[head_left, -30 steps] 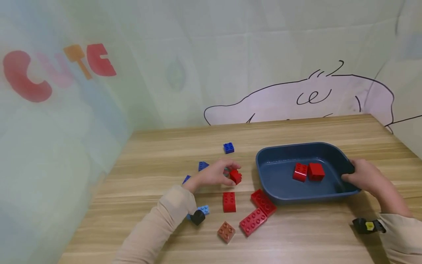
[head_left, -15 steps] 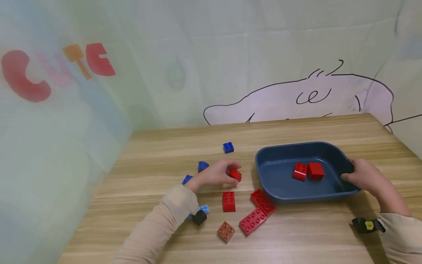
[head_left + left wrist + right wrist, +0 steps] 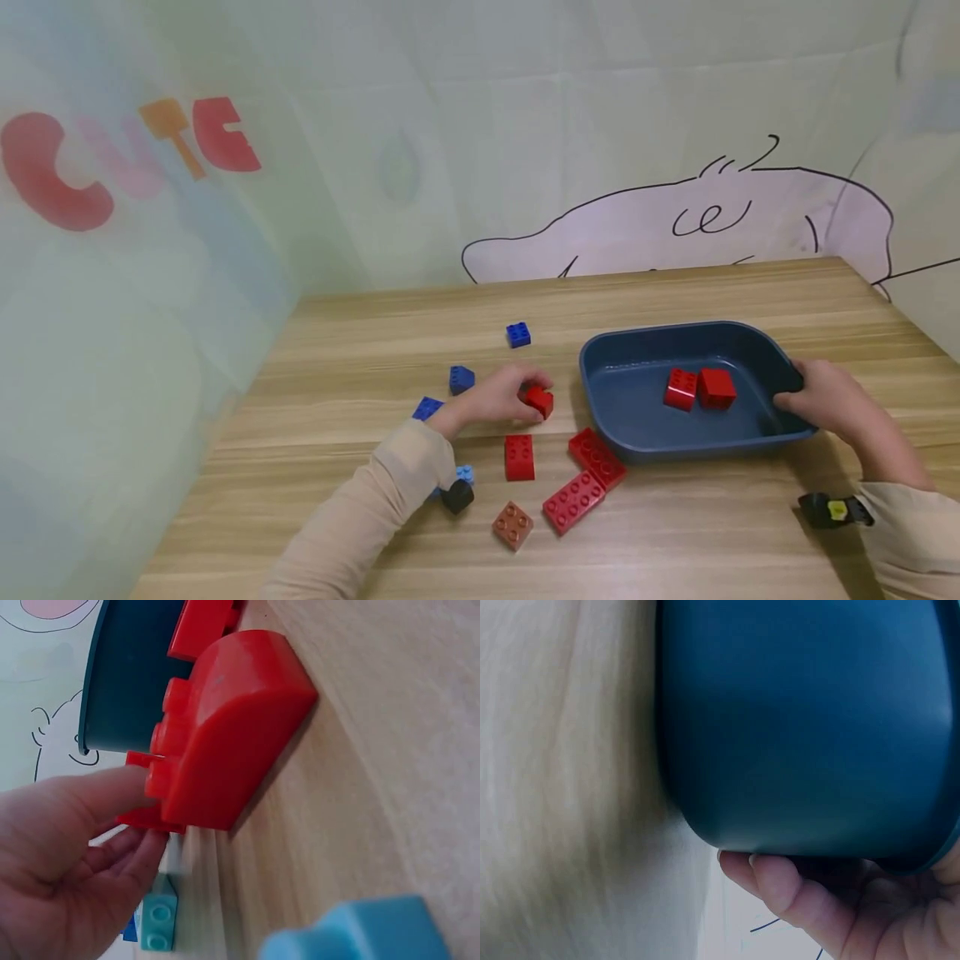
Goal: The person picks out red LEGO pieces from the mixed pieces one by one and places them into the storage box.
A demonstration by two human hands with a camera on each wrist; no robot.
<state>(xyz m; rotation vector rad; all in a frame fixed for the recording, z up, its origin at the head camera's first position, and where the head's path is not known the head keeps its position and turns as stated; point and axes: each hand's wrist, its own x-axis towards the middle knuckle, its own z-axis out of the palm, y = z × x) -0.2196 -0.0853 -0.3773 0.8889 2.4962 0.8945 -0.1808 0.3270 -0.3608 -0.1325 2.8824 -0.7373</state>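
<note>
Left hand (image 3: 497, 397) pinches a red brick (image 3: 542, 402), partly concealed; right hand (image 3: 836, 402) grips the tray (image 3: 626, 396); left sleeve (image 3: 375, 508) partly obscures a light-blue brick (image 3: 466, 474).

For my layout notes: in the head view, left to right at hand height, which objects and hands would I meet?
Blue plastic brick, left hand, red plastic brick it holds, rectangular dark-blue tray, studded red brick, boxy red block, right hand.

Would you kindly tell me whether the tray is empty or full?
Neither, only partly filled: the head view shows two red blocks inside the tray, most of which is bare.
</note>
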